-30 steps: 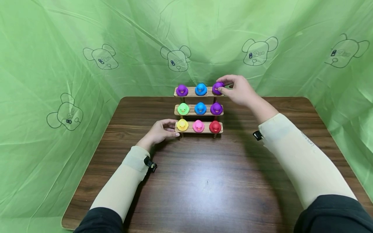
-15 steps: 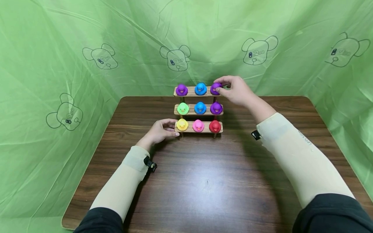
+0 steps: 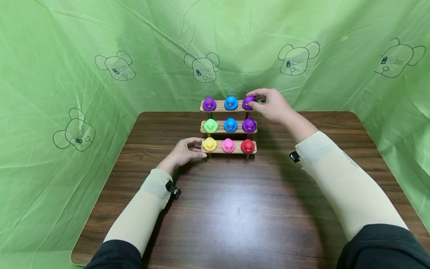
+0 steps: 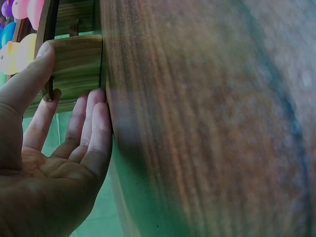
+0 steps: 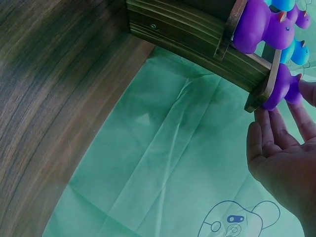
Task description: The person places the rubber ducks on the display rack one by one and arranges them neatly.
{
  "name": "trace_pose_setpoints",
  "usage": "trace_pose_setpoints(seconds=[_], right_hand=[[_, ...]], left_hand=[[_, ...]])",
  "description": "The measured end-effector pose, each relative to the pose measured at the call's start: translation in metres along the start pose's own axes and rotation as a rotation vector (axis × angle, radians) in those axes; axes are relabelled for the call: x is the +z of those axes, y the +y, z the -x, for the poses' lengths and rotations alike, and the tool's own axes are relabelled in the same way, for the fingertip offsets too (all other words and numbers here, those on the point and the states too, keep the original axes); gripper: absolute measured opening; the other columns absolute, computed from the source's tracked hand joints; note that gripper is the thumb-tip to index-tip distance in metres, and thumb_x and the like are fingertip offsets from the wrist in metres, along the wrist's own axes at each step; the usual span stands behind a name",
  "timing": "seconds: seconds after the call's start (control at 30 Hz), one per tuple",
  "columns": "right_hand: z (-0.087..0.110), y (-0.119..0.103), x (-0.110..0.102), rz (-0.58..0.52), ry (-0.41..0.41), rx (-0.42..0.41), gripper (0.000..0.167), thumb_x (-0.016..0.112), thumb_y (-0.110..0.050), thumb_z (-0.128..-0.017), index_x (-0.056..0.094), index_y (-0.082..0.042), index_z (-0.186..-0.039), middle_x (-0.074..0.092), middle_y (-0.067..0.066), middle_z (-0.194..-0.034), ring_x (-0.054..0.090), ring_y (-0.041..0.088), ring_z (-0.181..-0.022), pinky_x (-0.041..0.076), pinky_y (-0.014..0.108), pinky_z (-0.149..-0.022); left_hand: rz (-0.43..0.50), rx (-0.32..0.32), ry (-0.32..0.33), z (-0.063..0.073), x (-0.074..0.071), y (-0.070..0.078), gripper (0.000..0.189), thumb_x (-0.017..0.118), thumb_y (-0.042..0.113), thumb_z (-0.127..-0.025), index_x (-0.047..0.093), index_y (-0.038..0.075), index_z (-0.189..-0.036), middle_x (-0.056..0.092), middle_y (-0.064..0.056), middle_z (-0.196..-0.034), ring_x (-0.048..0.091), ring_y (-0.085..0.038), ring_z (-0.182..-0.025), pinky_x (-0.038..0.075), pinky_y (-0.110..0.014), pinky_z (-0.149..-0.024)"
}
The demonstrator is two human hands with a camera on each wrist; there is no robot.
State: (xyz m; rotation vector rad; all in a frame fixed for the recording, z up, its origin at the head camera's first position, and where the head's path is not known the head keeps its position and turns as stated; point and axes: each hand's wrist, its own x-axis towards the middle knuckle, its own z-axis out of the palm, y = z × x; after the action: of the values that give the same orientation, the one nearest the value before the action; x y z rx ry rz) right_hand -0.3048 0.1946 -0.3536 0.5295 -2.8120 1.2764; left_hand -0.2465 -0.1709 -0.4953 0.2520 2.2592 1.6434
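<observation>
A three-tier wooden display stand (image 3: 219,147) holds rubber ducks in three rows. On the top shelf's right end sits a purple duck (image 3: 246,103), pinched between thumb and fingers of my right hand (image 3: 274,106). In the right wrist view this duck (image 5: 280,88) rests at the shelf's end, fingers at its side. My left hand (image 3: 183,151) steadies the bottom shelf's left end, beside a yellow duck (image 3: 209,144). The left wrist view has its thumb on the front edge of the stand (image 4: 76,61) and its fingers along the end.
Also on the stand are a purple duck (image 3: 209,104), blue ducks (image 3: 231,103), a green duck (image 3: 210,126), a pink duck (image 3: 228,145) and a red duck (image 3: 247,146). The stand is near the back edge of the brown table (image 3: 215,209); a green curtain (image 3: 161,37) hangs behind.
My right hand has shifted the purple duck slightly left along the top shelf, then held it there. My left hand has stayed in place.
</observation>
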Motion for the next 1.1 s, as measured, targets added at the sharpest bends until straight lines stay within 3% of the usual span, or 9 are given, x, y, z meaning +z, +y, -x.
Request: trace_pose_setpoints(seconds=[0.27, 0.4, 0.67, 0.97, 1.1], right_hand=[[0.005, 0.004, 0.0, 0.007, 0.014, -0.027, 0.046, 0.071, -0.024, -0.101, 0.063, -0.013, -0.146, 0.063, 0.012, -0.142, 0.059, 0.032, -0.127, 0.046, 0.049, -0.11], [0.01, 0.007, -0.004, 0.014, 0.031, -0.026, 0.05, 0.072, -0.025, -0.101, 0.059, -0.016, -0.149, 0.057, 0.01, -0.15, 0.056, 0.033, -0.133, 0.044, 0.051, -0.113], [0.026, 0.017, -0.008, 0.02, 0.072, -0.059, 0.052, 0.075, -0.025, -0.099, 0.061, -0.015, -0.148, 0.058, 0.011, -0.149, 0.058, 0.033, -0.132, 0.043, 0.051, -0.114], [0.057, 0.024, -0.011, -0.014, 0.125, -0.076, 0.05, 0.077, -0.027, -0.098, 0.063, -0.015, -0.145, 0.061, 0.009, -0.145, 0.058, 0.036, -0.13, 0.043, 0.055, -0.113], [0.073, 0.028, -0.011, -0.01, 0.144, -0.09, 0.05, 0.077, -0.027, -0.098, 0.063, -0.015, -0.145, 0.063, 0.01, -0.142, 0.058, 0.036, -0.128, 0.042, 0.055, -0.113]], left_hand=[[-0.024, 0.019, 0.009, 0.0, 0.0, -0.002, 0.059, 0.091, 0.004, -0.082, 0.068, 0.007, -0.136, 0.069, -0.018, -0.123, 0.068, -0.033, -0.111, 0.059, -0.03, -0.088], [-0.023, 0.029, 0.012, 0.0, -0.001, -0.002, 0.058, 0.091, 0.004, -0.082, 0.068, 0.007, -0.135, 0.07, -0.017, -0.122, 0.069, -0.031, -0.109, 0.059, -0.031, -0.088], [-0.021, 0.025, 0.021, 0.0, -0.002, -0.003, 0.057, 0.09, 0.002, -0.082, 0.068, 0.006, -0.135, 0.07, -0.015, -0.12, 0.069, -0.028, -0.107, 0.059, -0.03, -0.087], [-0.016, 0.018, 0.005, 0.0, -0.002, -0.001, 0.061, 0.089, 0.001, -0.083, 0.064, 0.003, -0.138, 0.068, -0.021, -0.124, 0.069, -0.034, -0.11, 0.059, -0.028, -0.087], [-0.05, 0.019, 0.0, 0.003, -0.003, 0.001, 0.069, 0.089, 0.003, -0.083, 0.058, 0.003, -0.145, 0.066, -0.02, -0.128, 0.067, -0.034, -0.115, 0.059, -0.032, -0.091]])
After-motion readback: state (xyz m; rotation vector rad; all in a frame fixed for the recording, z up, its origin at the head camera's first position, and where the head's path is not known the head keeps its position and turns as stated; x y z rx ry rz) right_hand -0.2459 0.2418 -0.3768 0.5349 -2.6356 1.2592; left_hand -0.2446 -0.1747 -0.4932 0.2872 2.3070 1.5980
